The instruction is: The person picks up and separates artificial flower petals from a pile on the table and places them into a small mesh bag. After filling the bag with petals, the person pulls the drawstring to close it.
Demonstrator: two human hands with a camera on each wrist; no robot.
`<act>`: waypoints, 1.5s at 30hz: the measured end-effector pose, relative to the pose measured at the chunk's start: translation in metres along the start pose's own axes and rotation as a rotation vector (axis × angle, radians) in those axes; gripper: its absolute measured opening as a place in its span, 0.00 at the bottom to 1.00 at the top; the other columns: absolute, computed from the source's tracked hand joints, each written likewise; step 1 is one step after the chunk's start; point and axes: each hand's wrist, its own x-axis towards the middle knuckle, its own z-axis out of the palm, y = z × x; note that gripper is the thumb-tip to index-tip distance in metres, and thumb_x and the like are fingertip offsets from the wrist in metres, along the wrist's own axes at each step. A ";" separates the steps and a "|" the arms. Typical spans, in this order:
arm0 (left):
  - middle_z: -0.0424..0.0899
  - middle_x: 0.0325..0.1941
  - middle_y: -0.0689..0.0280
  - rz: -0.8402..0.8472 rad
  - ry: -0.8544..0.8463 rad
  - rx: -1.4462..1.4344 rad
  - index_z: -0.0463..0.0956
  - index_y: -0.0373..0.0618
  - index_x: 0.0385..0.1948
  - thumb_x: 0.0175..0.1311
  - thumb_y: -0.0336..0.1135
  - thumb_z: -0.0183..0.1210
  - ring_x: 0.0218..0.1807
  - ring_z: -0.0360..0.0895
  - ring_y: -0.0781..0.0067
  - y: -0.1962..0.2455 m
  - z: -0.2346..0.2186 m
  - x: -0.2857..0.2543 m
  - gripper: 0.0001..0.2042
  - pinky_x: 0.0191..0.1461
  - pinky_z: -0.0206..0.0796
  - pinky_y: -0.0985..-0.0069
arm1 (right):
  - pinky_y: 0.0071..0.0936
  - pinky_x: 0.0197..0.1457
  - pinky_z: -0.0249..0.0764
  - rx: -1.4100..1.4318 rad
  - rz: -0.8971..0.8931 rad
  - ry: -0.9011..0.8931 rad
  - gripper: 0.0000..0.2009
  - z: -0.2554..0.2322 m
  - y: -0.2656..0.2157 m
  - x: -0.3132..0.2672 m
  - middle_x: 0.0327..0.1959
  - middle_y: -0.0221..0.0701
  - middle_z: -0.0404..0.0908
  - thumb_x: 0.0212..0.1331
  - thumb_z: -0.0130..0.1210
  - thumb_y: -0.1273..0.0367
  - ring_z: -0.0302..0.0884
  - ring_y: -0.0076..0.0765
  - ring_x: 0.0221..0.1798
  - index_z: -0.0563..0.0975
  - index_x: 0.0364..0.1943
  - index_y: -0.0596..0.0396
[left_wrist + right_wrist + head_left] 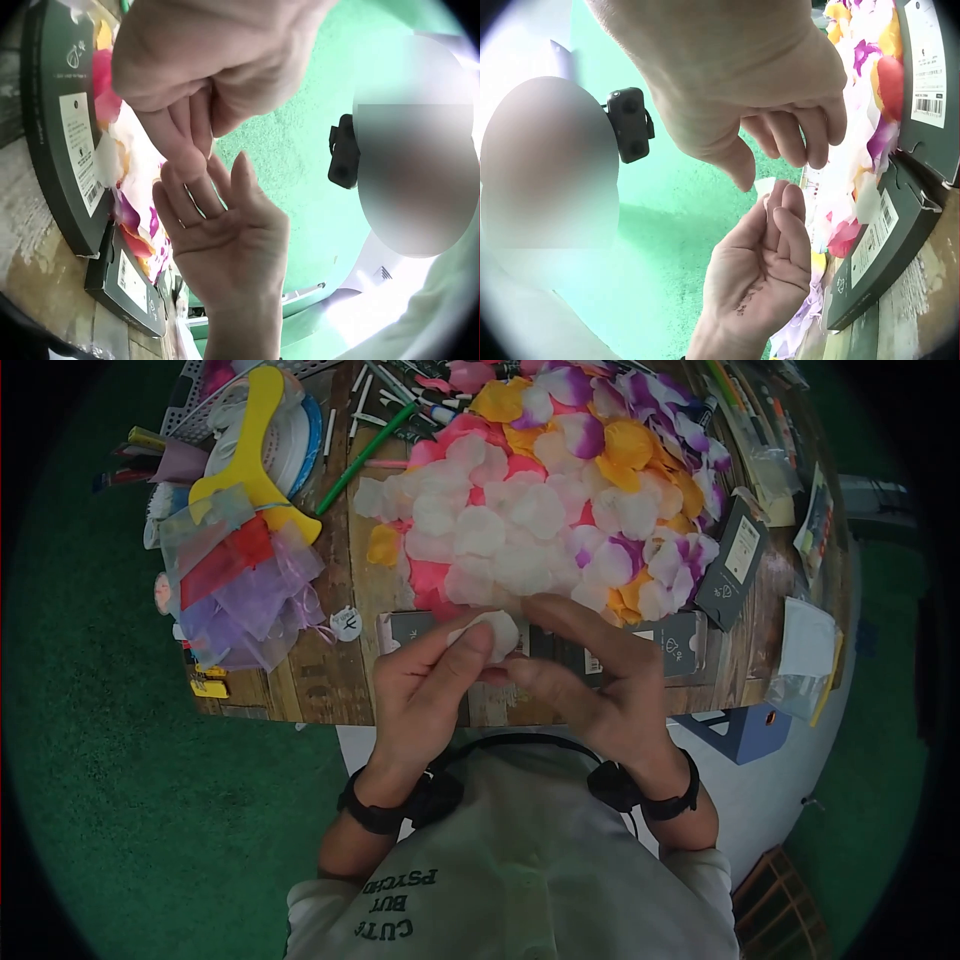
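My left hand (418, 685) pinches a small white artificial petal (503, 638) between thumb and fingers, just above the front of the table. A pale bit of that petal (763, 186) pokes out from the fingertips in the right wrist view. Close beside it is my right hand (615, 690), its fingers loosely bent and spread, with nothing gripped in them. In the left wrist view the right palm (232, 251) faces up toward the left fingers. Beyond both hands spreads a large heap of white, pink, orange and purple petals (520, 510).
Dark flat boxes (735, 565) border the heap at its front and right. On the left lie purple organza bags (250, 595), a yellow three-armed piece (255, 450) and a green stick (365, 460). Several pens lie behind. A plastic packet (803, 660) sits at the right edge.
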 end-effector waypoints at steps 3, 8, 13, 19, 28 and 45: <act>0.81 0.39 0.61 0.126 -0.107 0.254 0.72 0.33 0.49 0.66 0.32 0.51 0.39 0.80 0.72 -0.002 -0.001 -0.001 0.14 0.41 0.73 0.80 | 0.21 0.45 0.71 0.010 0.078 -0.008 0.19 0.003 -0.005 0.004 0.36 0.38 0.82 0.49 0.63 0.73 0.76 0.21 0.41 0.75 0.46 0.64; 0.81 0.39 0.61 -0.088 -0.131 0.139 0.72 0.33 0.49 0.65 0.31 0.52 0.39 0.80 0.74 0.005 -0.004 -0.003 0.14 0.38 0.72 0.82 | 0.18 0.35 0.71 -0.054 0.117 -0.020 0.12 0.002 0.000 0.009 0.26 0.32 0.82 0.51 0.59 0.75 0.74 0.17 0.30 0.78 0.41 0.63; 0.81 0.38 0.62 -0.101 -0.091 0.081 0.72 0.33 0.49 0.64 0.30 0.53 0.38 0.80 0.75 0.005 -0.011 -0.008 0.14 0.37 0.72 0.81 | 0.17 0.25 0.65 0.054 0.107 0.066 0.08 0.005 0.001 0.009 0.20 0.28 0.77 0.53 0.56 0.77 0.68 0.14 0.23 0.79 0.37 0.64; 0.81 0.36 0.64 -0.058 -0.185 0.270 0.74 0.35 0.48 0.64 0.30 0.54 0.34 0.75 0.83 -0.004 -0.018 -0.007 0.13 0.37 0.73 0.82 | 0.25 0.25 0.70 -0.294 -0.345 -0.039 0.08 0.010 0.009 0.007 0.20 0.38 0.77 0.48 0.55 0.79 0.75 0.33 0.19 0.79 0.34 0.63; 0.81 0.37 0.62 -0.022 0.014 0.201 0.76 0.34 0.44 0.63 0.30 0.54 0.36 0.76 0.81 -0.007 -0.041 -0.006 0.12 0.37 0.74 0.81 | 0.31 0.35 0.74 -0.630 -0.392 0.054 0.12 0.014 -0.002 0.032 0.30 0.41 0.79 0.43 0.58 0.77 0.78 0.45 0.32 0.76 0.35 0.62; 0.81 0.36 0.61 0.005 0.130 0.100 0.75 0.31 0.45 0.62 0.29 0.55 0.35 0.77 0.79 -0.007 -0.062 -0.011 0.13 0.39 0.75 0.78 | 0.53 0.63 0.54 -0.963 -0.528 0.029 0.06 0.074 0.008 0.088 0.45 0.42 0.76 0.38 0.59 0.73 0.68 0.47 0.55 0.77 0.22 0.61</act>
